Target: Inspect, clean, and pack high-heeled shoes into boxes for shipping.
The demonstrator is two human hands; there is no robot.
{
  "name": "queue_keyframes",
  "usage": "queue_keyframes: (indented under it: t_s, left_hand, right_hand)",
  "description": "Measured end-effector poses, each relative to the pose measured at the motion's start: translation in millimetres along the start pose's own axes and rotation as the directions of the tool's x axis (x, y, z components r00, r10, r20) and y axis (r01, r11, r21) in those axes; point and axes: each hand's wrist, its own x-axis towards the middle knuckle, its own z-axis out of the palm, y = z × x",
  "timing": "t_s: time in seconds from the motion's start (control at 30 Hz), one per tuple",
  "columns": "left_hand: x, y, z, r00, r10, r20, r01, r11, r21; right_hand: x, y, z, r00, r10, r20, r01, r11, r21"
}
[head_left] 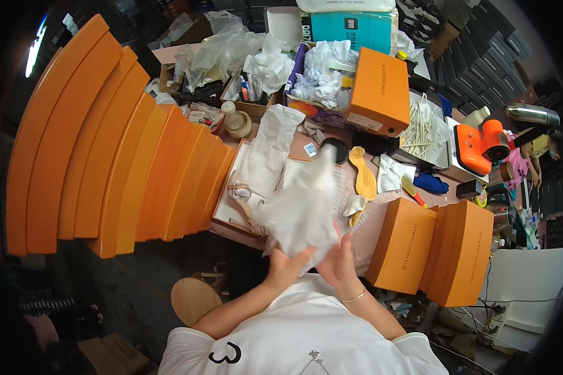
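Observation:
A thin, crumpled sheet of white tissue paper (pixel 299 219), blurred by motion, is held up in front of my body. My left hand (pixel 286 269) grips its lower edge, thumb on top. At the lower right edge of the sheet, my right hand (pixel 340 261) holds it too, its thumb pointing up and its fingers partly blurred. Whether the paper has anything inside cannot be seen. Just left, an open shoe box (pixel 236 226) holds a strappy sandal (pixel 238 190) with a glittering band. More white tissue (pixel 275 134) rises out of that box.
Orange shoe boxes (pixel 100 144) form a tall stack at left; more orange boxes (pixel 401 244) stand at right. A tan sole-shaped piece (pixel 361 175), a white cloth (pixel 394 172) and a red-and-yellow handled tool (pixel 413 191) lie beyond my right hand. Another orange box (pixel 379 90) stands at the back.

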Motion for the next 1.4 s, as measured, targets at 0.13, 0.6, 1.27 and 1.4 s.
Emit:
queue_keyframes:
  t_s: [0.13,0.6,1.27,1.4]
  left_hand:
    - [-21.3,20.1,-33.6,0.886,-0.100,0.453,-0.122,0.892,0.436]
    - [-96.5,-49.4,-130.7,0.923,-0.169,-0.346,0.288,0.898,0.332]
    - [-6.2,-98.7,-142.9,0.912,0.036,-0.409,0.180,0.860,0.478]
    - [65.1,-137.3,-164.6,0.898,-0.063,-0.436,0.267,0.865,0.426]
  right_hand:
    - [-1.7,-26.5,1.4,0.892,-0.417,-0.173,0.317,0.852,-0.416]
    - [-9.3,-57.1,-24.4,0.939,-0.312,-0.145,0.179,0.803,-0.568]
    - [147.0,30.2,-125.0,0.946,-0.282,0.161,0.072,-0.301,-0.951]
    - [143.8,30.5,-112.0,0.980,-0.190,0.063,-0.028,-0.442,-0.897]
